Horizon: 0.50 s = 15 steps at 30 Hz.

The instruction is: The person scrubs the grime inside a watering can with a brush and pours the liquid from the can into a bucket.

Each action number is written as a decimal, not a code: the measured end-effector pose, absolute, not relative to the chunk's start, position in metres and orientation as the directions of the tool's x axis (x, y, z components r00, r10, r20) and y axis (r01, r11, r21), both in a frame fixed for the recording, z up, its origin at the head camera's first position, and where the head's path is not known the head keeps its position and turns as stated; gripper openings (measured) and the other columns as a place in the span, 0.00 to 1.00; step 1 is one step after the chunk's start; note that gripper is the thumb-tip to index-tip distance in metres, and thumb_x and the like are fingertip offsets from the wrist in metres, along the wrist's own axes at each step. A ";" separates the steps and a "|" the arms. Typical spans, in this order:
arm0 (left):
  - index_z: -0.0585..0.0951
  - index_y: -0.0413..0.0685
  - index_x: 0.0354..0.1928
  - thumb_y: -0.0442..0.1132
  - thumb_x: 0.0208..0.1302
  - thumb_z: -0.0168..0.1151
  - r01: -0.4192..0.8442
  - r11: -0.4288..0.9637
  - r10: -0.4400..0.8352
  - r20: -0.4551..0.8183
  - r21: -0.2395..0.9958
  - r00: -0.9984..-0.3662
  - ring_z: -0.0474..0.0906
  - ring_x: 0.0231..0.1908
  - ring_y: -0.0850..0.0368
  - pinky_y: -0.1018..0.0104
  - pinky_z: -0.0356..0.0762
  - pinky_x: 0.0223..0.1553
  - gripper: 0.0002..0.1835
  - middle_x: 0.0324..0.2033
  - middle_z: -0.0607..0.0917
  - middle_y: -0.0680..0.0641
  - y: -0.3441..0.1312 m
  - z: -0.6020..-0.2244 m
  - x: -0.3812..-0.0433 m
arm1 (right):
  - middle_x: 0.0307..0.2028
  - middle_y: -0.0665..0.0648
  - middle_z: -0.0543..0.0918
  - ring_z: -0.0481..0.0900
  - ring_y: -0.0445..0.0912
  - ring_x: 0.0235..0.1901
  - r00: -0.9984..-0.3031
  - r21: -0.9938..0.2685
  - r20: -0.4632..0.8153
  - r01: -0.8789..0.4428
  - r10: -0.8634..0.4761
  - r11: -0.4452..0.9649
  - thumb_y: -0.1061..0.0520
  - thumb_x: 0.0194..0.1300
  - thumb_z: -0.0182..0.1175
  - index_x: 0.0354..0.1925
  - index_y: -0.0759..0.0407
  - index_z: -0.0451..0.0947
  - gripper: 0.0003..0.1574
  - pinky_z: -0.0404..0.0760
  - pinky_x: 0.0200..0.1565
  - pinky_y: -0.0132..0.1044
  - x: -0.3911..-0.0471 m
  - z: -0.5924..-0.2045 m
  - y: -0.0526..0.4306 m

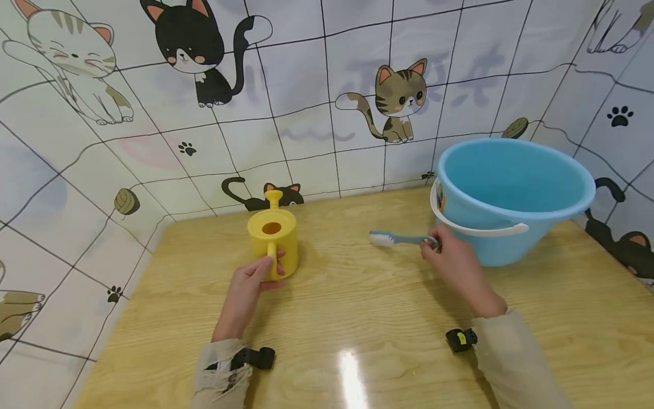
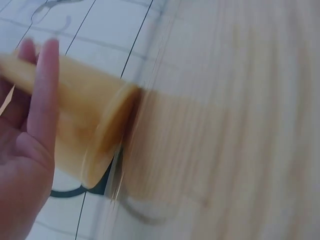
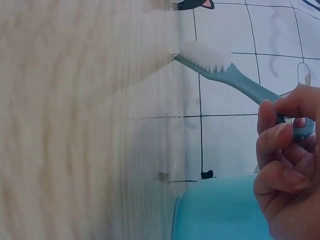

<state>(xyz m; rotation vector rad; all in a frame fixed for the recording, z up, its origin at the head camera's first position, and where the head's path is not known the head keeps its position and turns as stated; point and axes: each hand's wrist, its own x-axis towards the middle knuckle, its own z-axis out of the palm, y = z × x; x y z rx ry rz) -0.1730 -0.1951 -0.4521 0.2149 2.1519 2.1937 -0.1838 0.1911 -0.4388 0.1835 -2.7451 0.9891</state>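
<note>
My left hand [image 1: 249, 287] grips the handle of a yellow toy watering can [image 1: 259, 243]. Its round top opening faces up and its spout points toward the wall. In the left wrist view the base of the watering can [image 2: 107, 135] is right at the tabletop, with some fingers stretched out beside it. Between thumb and fingers, my right hand [image 1: 456, 264] pinches the looped handle end of a blue-grey scrub brush [image 1: 406, 239]. White bristles [image 3: 207, 55] cover its far end, which points left; the right wrist view shows the handle raised above that tip.
A light blue bucket [image 1: 503, 241] with a white carrying handle [image 1: 477, 231] stands at the back right, just beyond my right hand. The wooden table [image 1: 337, 307] meets a wall covering [image 1: 306, 74] printed with cats and a grid.
</note>
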 end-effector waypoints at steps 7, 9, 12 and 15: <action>0.73 0.27 0.45 0.51 0.62 0.53 0.075 -0.058 0.095 0.081 0.995 -0.992 0.73 0.41 0.35 0.52 0.76 0.38 0.28 0.33 0.75 0.37 -0.178 -0.447 -0.172 | 0.21 0.55 0.71 0.66 0.47 0.17 -0.979 -0.670 0.180 -0.197 -0.101 0.716 0.53 0.64 0.47 0.34 0.55 0.62 0.07 0.64 0.19 0.37 -0.188 -0.430 0.187; 0.74 0.27 0.45 0.51 0.62 0.53 0.079 -0.033 0.095 0.082 0.996 -0.992 0.73 0.39 0.36 0.51 0.76 0.36 0.27 0.31 0.76 0.39 -0.174 -0.447 -0.171 | 0.23 0.56 0.75 0.70 0.48 0.17 -0.982 -0.699 0.140 -0.189 -0.128 0.690 0.54 0.63 0.48 0.34 0.55 0.62 0.06 0.66 0.18 0.37 -0.187 -0.429 0.186; 0.74 0.29 0.45 0.52 0.62 0.53 0.065 0.009 0.113 0.063 0.998 -0.992 0.72 0.36 0.41 0.52 0.77 0.33 0.27 0.31 0.75 0.40 -0.171 -0.447 -0.169 | 0.26 0.58 0.79 0.73 0.49 0.18 -0.981 -0.727 0.108 -0.187 -0.159 0.661 0.54 0.63 0.51 0.35 0.56 0.62 0.08 0.68 0.18 0.37 -0.186 -0.430 0.187; 0.76 0.33 0.43 0.54 0.61 0.53 0.053 0.037 0.087 0.050 0.998 -0.995 0.71 0.35 0.43 0.56 0.77 0.28 0.27 0.30 0.76 0.40 -0.169 -0.447 -0.168 | 0.26 0.58 0.80 0.73 0.48 0.18 -0.981 -0.740 0.092 -0.183 -0.171 0.647 0.51 0.64 0.51 0.35 0.55 0.63 0.11 0.69 0.19 0.37 -0.184 -0.432 0.188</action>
